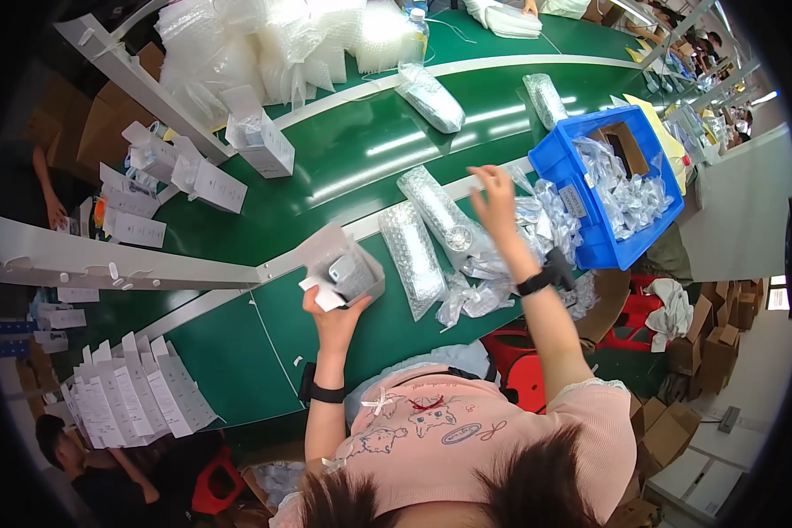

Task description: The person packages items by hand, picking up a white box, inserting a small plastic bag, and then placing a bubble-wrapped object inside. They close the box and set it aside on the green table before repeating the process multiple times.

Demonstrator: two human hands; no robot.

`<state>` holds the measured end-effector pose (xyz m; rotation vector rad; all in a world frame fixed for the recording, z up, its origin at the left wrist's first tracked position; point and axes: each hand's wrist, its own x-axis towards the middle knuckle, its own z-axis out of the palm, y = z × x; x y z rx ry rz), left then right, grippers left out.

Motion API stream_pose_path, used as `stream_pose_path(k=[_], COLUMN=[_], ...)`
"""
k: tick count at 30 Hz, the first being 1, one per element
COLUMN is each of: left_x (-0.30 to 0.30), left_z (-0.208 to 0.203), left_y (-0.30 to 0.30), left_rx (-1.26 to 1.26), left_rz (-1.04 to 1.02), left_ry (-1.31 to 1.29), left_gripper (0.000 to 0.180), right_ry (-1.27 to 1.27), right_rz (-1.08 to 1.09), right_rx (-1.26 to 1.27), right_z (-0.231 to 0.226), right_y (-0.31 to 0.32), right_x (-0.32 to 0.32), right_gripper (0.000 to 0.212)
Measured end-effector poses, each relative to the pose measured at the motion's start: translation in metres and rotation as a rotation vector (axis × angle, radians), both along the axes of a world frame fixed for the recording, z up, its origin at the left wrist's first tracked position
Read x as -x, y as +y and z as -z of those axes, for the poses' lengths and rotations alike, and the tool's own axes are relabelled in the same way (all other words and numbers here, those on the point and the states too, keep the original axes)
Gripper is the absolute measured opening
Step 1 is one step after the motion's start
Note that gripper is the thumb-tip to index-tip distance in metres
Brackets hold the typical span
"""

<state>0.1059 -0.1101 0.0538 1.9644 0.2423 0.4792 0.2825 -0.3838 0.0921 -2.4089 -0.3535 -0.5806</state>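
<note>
My left hand (pixel 334 319) grips an open white carton (pixel 343 264) by its lower flap, holding it above the green table; a grey item shows inside it. My right hand (pixel 495 195) is raised with fingers spread, holding nothing, over a heap of small clear plastic bags (pixel 546 220) beside the blue crate (pixel 581 246). Two long bubble-wrapped items (pixel 411 255) (pixel 444 218) lie between my hands. Both wrists wear black bands.
The blue crate holds more clear bags and a brown box. Flat white cartons (pixel 136 396) stand stacked at the lower left. Assembled white boxes (pixel 260 141) sit on the far belt, near heaps of bubble wrap (pixel 264 44). Another person (pixel 88 458) sits at lower left.
</note>
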Motion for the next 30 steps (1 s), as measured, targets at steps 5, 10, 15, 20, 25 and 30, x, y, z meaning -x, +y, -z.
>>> stream_pose_path(k=[5,10,15,20,25,30], left_x=[0.012,0.018,0.019,0.013,-0.003,-0.011], left_z=[0.000,-0.016,-0.049,-0.078,-0.085,-0.086], left_y=[0.006,0.010,0.013,0.007,0.013,0.016], left_rx=[0.221,-0.084,-0.190,-0.382,-0.137,-0.045], left_rz=[0.017,0.083,0.113,0.029,-0.129,-0.146], left_ry=[0.057,-0.029,-0.111,0.028,0.117,0.135], left_gripper=[0.088,0.092,0.068,0.025,0.018,0.016], right_ry=[0.316,0.317,-0.007,0.150,0.431,-0.037], right_rz=[0.122,0.126,0.096,0.007,-0.213,-0.709], right_rx=[0.874,0.865,0.514,-0.143,-0.913,-0.316], right_z=[0.054,0.075,0.034,-0.045,-0.084,-0.058], right_y=[-0.100,-0.121,-0.095,-0.033,0.064,0.122], right_x=[-0.024,-0.022,-0.005,0.030,0.084,0.114], right_gripper=[0.024,0.025,0.022,0.014,0.020,0.026])
